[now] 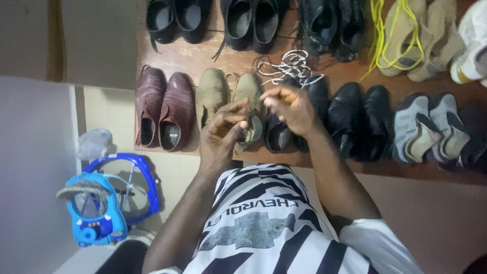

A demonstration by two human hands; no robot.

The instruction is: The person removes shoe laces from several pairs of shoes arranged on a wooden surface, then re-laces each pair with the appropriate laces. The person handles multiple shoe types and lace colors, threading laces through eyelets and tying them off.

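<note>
Both hands were raised above rows of shoes: the left hand (221,133) curled, fingertips pinched together, the right hand (289,107) loosely closed beside white laces (289,68). Anything pinched was hidden. Suede boots (229,96) lay beneath.

Shoes crowd the brown floor mat (203,58) from nine to three o'clock — maroon shoes (163,109), tan shoes (223,94), black shoes (355,116), grey sneakers (426,127). Open tile (167,165) lies at eight — past it, a blue toy (96,213).
</note>
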